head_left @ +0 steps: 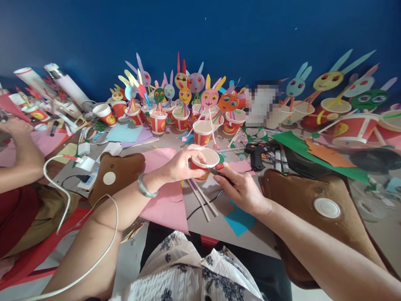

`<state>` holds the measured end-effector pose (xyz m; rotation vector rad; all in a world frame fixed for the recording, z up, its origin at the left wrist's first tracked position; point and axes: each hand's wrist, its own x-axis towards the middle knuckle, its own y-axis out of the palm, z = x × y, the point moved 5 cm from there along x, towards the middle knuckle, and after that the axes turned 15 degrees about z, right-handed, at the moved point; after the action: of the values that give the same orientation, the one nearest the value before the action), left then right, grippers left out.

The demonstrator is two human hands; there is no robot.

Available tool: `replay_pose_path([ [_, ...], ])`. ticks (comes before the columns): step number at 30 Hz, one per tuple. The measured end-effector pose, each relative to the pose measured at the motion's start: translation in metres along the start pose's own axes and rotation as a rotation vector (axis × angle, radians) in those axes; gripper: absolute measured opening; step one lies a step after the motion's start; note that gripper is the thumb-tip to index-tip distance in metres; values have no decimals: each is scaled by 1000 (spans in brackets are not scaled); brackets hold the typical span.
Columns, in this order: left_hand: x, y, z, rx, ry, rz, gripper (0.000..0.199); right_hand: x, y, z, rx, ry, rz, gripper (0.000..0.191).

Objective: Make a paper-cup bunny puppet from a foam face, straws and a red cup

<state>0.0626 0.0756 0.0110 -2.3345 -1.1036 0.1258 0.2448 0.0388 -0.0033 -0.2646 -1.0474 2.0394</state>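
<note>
My left hand (188, 164) is closed around the rim and side of a red and white paper cup (205, 154), which is tipped with its mouth toward me. In my right hand (242, 188) is a slim dark pointed tool (216, 172); its tip meets the cup's side just below the rim. My fingers cover most of the tool, so its exact kind is unclear. Two pale paper strips (200, 200) extend below the cup toward the table's front edge; whether they are joined to it cannot be seen.
Behind stand several cups with paper rabbit figures, one pink-faced (209, 98). Pink paper (163, 200) and blue paper (239, 219) lie nearby. A black glue gun (255, 154) and brown plush warmers (300, 209) sit around. A white cable (114, 234) crosses my left arm. Another person's arm (21, 146) is left.
</note>
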Motion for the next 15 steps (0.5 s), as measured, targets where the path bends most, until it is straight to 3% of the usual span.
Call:
replay_pose_path([
  [11,0,2,2,-134,-13,1,30,-2,-4,3,-100,-71,-88,28],
  [15,-1,-3,9,-434,-61,-72,49,-5,-6,-5,-37,-46,-157,26],
])
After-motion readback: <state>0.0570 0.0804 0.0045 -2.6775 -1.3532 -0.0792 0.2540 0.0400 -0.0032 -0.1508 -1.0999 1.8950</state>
